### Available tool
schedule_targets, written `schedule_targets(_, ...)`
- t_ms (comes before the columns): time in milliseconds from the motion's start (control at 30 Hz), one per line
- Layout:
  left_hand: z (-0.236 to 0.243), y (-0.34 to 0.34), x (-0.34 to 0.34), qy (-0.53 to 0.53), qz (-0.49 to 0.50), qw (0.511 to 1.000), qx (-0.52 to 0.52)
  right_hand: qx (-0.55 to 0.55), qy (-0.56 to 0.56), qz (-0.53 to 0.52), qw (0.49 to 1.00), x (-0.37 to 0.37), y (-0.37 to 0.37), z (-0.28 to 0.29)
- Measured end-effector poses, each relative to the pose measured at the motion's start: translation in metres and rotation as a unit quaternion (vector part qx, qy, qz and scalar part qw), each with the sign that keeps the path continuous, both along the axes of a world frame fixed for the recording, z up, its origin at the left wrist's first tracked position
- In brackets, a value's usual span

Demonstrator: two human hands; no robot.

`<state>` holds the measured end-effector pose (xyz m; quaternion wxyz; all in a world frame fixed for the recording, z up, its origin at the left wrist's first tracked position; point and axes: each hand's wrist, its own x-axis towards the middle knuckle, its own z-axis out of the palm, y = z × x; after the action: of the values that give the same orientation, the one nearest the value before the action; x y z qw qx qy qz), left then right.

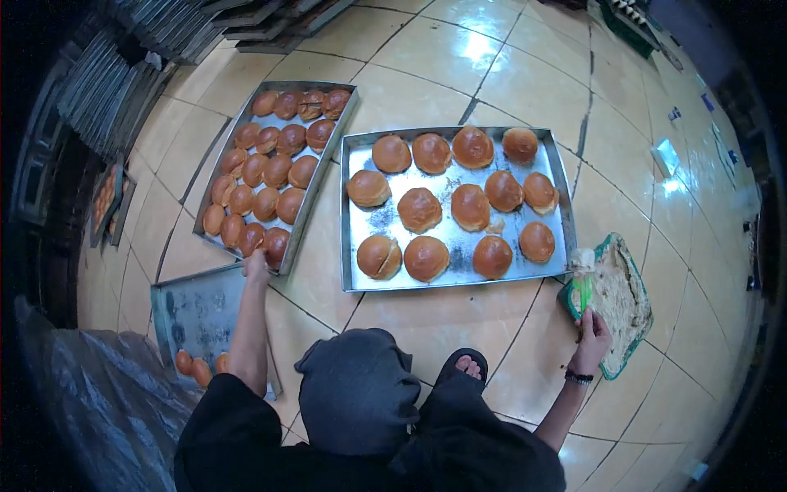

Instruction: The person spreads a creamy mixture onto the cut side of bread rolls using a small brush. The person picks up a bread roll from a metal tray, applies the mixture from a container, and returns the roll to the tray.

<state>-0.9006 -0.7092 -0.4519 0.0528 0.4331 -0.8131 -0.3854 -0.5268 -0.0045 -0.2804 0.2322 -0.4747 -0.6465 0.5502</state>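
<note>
At the near corner of the left tray [324, 160], my left hand [256, 264] has its fingers closed against a glossy brown bun [275, 243]; the fingertips are partly hidden. My right hand [592, 332] grips a green-handled spreader [583, 293], its far end covered with a pale creamy lump [583, 261]. This lump is beside the right corner of the middle tray [459, 287], over the edge of a green tub [648, 316] of pale, thick filling [615, 299]. Several round buns [420, 209] sit spaced out in the middle tray, and one at its near left shows a slit.
A third tray [197, 307] with a few buns [202, 371] lies at the near left, beside dark plastic sheeting [106, 385]. Stacks of trays [102, 98] stand at the far left. A dark crate [627, 29] is at the far right on the tiled floor [426, 70].
</note>
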Motion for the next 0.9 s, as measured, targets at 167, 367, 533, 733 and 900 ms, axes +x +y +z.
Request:
schedule_targets(167, -0.028, 0.085, 0.022, 0.095, -0.138, 0.986, -0.009, 0.046, 0.012, -0.008, 0.999, -0.003, 0.02, 0.029)
schedule_targets(367, 0.079, 0.186, 0.036, 0.045, -0.032, 0.984, -0.169, 0.043, 0.069, -0.018, 0.997, -0.003, 0.021, 0.038)
schedule_targets(533, 0.091, 0.276, -0.008, 0.211, -0.513, 0.827, -0.091, 0.008, 0.102, -0.02, 0.995, 0.001, 0.016, 0.025)
schedule_targets(733, 0.064, 0.527, -0.079, 0.211, -0.725, 0.655, 0.028, 0.002, 0.06, -0.039, 0.997, 0.02, 0.022, 0.024)
schedule_targets(900, 0.045, 0.616, -0.129, -0.036, -0.681, 0.725, 0.102, -0.059, 0.081, -0.093, 0.991, 0.032, 0.022, 0.01)
